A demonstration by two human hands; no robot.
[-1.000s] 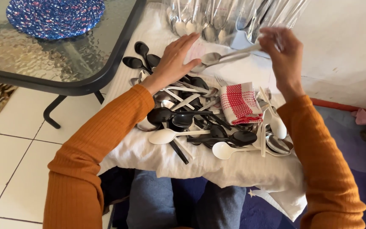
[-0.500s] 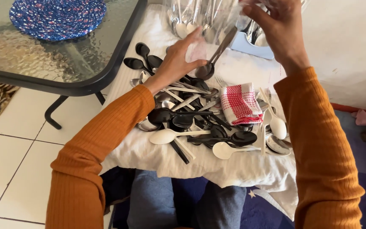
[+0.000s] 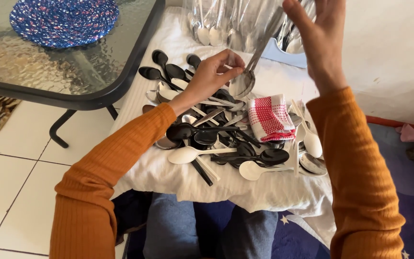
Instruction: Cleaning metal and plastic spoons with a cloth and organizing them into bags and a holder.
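Resting spoon (image 3: 243, 82) bowl beneath left hand (image 3: 210, 79) grip

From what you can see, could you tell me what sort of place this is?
Probably a home living area: a tiled floor, a glass table with a woven mat, and a starred rug.

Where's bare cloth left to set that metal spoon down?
Bare white cloth lies between the black spoons and the upright metal spoons, and along the near edge below the white spoons. The centre around the red checked cloth is crowded.
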